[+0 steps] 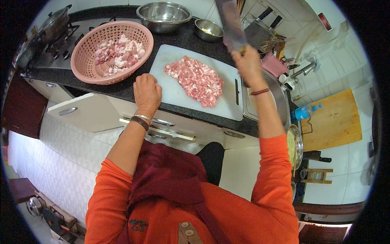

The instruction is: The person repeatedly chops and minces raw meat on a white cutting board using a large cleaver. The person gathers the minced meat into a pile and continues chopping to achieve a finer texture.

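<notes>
My right hand [248, 65] grips a cleaver [231, 26], raised above the right end of a white plastic cutting board [161, 88]; its blade is blurred. A flat, irregular heap of chopped meat [196, 80], pink with white fat, lies across the middle of the board. Curled into a loose fist, my left hand [147, 93] rests at the board's left edge, with nothing visible in it. Left of the board, a pink plastic colander [82, 61] holds larger pieces of meat [122, 55].
Behind the board stand a large steel bowl [164, 13] and a small steel bowl [207, 29] with pale pieces inside. A steel sink [281, 103] is on the right, a gas stove [79, 24] at the left. Below the counter, a cabinet door [88, 111] hangs ajar.
</notes>
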Available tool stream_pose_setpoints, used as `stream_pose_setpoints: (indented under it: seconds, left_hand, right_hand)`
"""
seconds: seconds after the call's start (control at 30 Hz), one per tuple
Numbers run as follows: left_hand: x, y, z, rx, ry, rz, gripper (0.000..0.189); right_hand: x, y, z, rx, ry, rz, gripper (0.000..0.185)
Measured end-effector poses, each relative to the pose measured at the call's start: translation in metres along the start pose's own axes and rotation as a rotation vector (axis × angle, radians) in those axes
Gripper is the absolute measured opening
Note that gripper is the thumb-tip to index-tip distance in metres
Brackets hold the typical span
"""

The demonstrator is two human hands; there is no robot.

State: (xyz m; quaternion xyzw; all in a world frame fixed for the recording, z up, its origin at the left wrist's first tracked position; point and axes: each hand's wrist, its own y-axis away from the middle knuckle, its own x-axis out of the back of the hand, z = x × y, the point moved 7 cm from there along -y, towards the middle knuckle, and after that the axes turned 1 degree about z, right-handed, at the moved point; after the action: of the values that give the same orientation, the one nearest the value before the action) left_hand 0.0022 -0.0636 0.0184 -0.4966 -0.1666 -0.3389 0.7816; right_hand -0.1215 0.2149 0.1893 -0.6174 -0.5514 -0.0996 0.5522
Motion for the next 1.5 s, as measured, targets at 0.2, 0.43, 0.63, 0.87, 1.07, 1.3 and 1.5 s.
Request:
stream_pose_setpoints:
  seconds: [0.2,0.43,0.63,0.87,1.07,1.3,1.5]
  left_hand:
    - [-0.003,-0.003,0.004,0.033,-0.027,-0.078,0.015]
    - [0.0,0.0,-0.001,0.026,-0.051,-0.059,0.014]
    - [-0.008,-0.005,0.013,0.011,0.007,-0.073,0.014]
    - [-0.004,-0.002,0.001,0.02,-0.014,-0.05,0.015]
    - [0.003,0.001,-0.002,0.039,-0.051,-0.074,0.015]
    - [-0.004,-0.004,0.002,0.019,-0.037,-0.042,0.015]
    - [-0.003,0.001,0.0,0.007,-0.038,-0.043,0.015]
  right_hand:
    - [-0.105,0.033,0.044,-0.167,0.157,-0.688,0.032]
    - [-0.007,-0.027,-0.035,-0.146,-0.083,-0.403,0.018]
    - [-0.133,0.024,0.061,0.235,0.296,-0.495,0.024]
    - [-0.085,0.001,0.021,-0.121,0.057,-0.592,0.023]
    - [-0.007,-0.033,-0.023,-0.113,-0.13,-0.15,0.022]
    - [-0.118,0.029,0.07,-0.247,0.031,-0.596,0.019]
    - [-0.04,-0.01,0.027,-0.154,-0.056,-0.402,0.023]
